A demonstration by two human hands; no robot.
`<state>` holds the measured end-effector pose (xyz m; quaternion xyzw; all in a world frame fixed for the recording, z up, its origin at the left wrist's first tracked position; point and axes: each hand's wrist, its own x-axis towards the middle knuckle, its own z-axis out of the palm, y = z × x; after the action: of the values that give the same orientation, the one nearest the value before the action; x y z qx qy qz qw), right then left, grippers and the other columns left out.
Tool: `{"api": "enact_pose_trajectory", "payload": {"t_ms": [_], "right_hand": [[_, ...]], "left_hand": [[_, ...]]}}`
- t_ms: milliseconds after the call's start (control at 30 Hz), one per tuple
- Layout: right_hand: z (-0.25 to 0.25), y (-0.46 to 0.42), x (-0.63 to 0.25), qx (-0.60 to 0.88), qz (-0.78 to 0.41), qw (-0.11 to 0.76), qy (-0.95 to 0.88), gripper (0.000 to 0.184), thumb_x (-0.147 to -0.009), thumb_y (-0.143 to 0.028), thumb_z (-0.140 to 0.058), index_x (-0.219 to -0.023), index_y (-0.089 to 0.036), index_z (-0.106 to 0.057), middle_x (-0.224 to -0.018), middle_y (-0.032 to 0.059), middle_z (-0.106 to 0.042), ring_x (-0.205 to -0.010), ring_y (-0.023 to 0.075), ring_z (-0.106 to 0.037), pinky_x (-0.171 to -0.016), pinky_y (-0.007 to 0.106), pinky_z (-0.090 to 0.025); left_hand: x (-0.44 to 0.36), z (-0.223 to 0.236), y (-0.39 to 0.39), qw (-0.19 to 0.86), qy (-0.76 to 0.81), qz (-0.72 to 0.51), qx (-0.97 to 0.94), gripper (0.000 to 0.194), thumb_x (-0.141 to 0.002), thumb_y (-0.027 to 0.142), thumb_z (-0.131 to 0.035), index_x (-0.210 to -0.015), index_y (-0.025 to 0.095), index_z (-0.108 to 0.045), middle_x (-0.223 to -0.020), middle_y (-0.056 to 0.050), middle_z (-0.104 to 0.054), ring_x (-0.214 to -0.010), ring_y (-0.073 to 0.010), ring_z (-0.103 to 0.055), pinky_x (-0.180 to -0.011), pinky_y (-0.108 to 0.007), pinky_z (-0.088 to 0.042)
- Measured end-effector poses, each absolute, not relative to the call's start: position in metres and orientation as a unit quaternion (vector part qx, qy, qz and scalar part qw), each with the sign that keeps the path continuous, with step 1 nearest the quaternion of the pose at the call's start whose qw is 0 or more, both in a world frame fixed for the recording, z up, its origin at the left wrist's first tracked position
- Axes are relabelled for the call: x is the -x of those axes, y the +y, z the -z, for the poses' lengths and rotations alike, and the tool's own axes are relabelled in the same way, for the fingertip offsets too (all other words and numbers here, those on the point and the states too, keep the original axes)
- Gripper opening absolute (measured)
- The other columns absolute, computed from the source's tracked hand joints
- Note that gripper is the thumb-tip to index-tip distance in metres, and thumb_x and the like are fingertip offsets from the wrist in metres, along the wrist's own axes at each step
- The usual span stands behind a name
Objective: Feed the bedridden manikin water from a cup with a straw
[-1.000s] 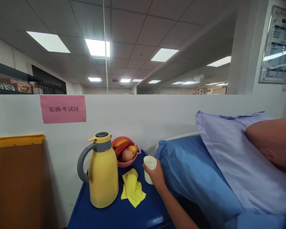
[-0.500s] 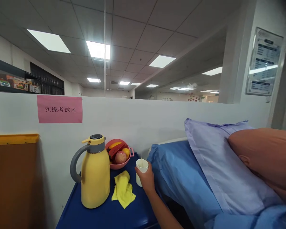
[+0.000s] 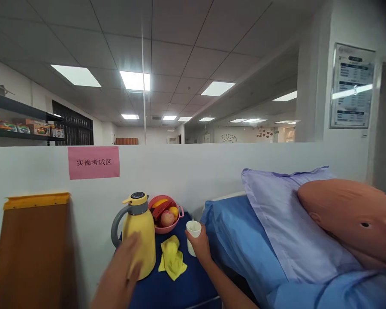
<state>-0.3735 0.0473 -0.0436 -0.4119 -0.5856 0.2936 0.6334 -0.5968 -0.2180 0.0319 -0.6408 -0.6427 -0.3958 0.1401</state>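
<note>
My right hand [image 3: 200,244] is wrapped round a white cup [image 3: 193,229], which stands on the dark blue bedside table [image 3: 167,292]. A thin stick-like piece shows above the cup's rim; its kind is unclear. Blurred by motion, my left hand [image 3: 122,268] is in front of the yellow thermos jug [image 3: 144,244], fingers stretched and thumb apart, holding nothing. I cannot tell whether it touches the jug. The jug has a grey handle and stands upright. Between jug and cup lies a crumpled yellow cloth [image 3: 173,259].
Behind the cloth sits a pink basket [image 3: 164,230] of fruit. On the right, a bed with blue bedding [image 3: 244,231] holds a purple pillow [image 3: 270,206] and a manikin [image 3: 347,219]. A white partition [image 3: 180,171] runs behind; a brown board [image 3: 32,249] stands at left.
My left hand has come into view from below, in front of the jug. My right hand keeps its hold on the cup. The camera view has tilted up and turned slightly.
</note>
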Motion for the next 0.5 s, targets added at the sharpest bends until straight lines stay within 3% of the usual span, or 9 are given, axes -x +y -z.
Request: {"api": "enact_pose_trajectory", "payload": {"t_ms": [67, 133, 233, 300, 367, 433, 500], "right_hand": [[0.032, 0.039, 0.37, 0.403, -0.304, 0.636, -0.584, 0.057, -0.061, -0.048, -0.079, -0.108, -0.02, -0.061, -0.098, 0.0097, -0.076, -0.095, 0.0341, -0.073, -0.085, 0.045, -0.056], [0.018, 0.028, 0.365, 0.389, -0.314, 0.639, -0.585, 0.057, -0.062, -0.048, -0.08, -0.107, -0.019, -0.061, -0.095, 0.0092, -0.077, -0.091, 0.0337, -0.073, -0.083, 0.045, -0.057], [-0.006, 0.006, 0.356, 0.361, -0.329, 0.643, -0.59, 0.056, -0.063, -0.047, -0.08, -0.107, -0.018, -0.061, -0.097, 0.0095, -0.076, -0.09, 0.0323, -0.072, -0.082, 0.044, -0.057], [-0.022, -0.013, 0.348, 0.342, -0.337, 0.645, -0.594, 0.056, -0.063, -0.045, -0.081, -0.107, -0.018, -0.061, -0.098, 0.0092, -0.076, -0.092, 0.0314, -0.072, -0.083, 0.043, -0.056], [-0.037, -0.035, 0.341, 0.326, -0.343, 0.648, -0.596, 0.055, -0.064, -0.043, -0.082, -0.108, -0.018, -0.061, -0.098, 0.0079, -0.076, -0.091, 0.0299, -0.071, -0.084, 0.042, -0.055], [-0.05, -0.057, 0.335, 0.311, -0.349, 0.652, -0.597, 0.053, -0.064, -0.041, -0.083, -0.107, -0.019, -0.062, -0.097, 0.0062, -0.075, -0.089, 0.0282, -0.07, -0.083, 0.041, -0.055], [-0.061, -0.078, 0.332, 0.298, -0.355, 0.658, -0.593, 0.051, -0.065, -0.04, -0.083, -0.106, -0.019, -0.062, -0.097, 0.0053, -0.075, -0.089, 0.027, -0.07, -0.084, 0.04, -0.055]], "left_hand": [[0.617, -0.072, -0.2, 0.167, -0.663, 0.436, 0.586, 0.055, -0.099, 0.056, -0.038, -0.145, 0.027, -0.049, -0.143, -0.014, -0.054, -0.131, -0.0338, -0.053, -0.105, -0.057, -0.05], [0.632, -0.107, -0.183, 0.198, -0.694, 0.483, 0.496, 0.067, -0.094, 0.064, -0.036, -0.138, 0.017, -0.054, -0.135, -0.019, -0.056, -0.13, -0.0372, -0.053, -0.105, -0.059, -0.049], [0.643, -0.141, -0.164, 0.123, -0.723, 0.486, 0.475, 0.076, -0.085, 0.078, -0.032, -0.108, 0.014, -0.066, -0.113, -0.019, -0.064, -0.114, -0.0388, -0.06, -0.094, -0.056, -0.052], [0.643, -0.15, -0.157, -0.03, -0.724, 0.49, 0.484, 0.076, -0.083, 0.085, -0.023, -0.08, 0.019, -0.061, -0.079, -0.011, -0.064, -0.082, -0.0311, -0.065, -0.077, -0.048, -0.056], [0.638, -0.153, -0.153, -0.153, -0.725, 0.505, 0.444, 0.074, -0.081, 0.089, -0.014, -0.062, 0.024, -0.044, -0.054, -0.001, -0.045, -0.053, -0.0204, -0.051, -0.057, -0.038, -0.05], [0.63, -0.153, -0.152, -0.19, -0.734, 0.52, 0.394, 0.071, -0.08, 0.09, -0.009, -0.057, 0.026, -0.03, -0.047, 0.004, -0.029, -0.043, -0.0138, -0.034, -0.045, -0.031, -0.039], [0.62, -0.155, -0.152, -0.18, -0.74, 0.52, 0.387, 0.069, -0.08, 0.089, -0.008, -0.056, 0.026, -0.025, -0.048, 0.005, -0.025, -0.042, -0.0118, -0.028, -0.042, -0.029, -0.034]]}}
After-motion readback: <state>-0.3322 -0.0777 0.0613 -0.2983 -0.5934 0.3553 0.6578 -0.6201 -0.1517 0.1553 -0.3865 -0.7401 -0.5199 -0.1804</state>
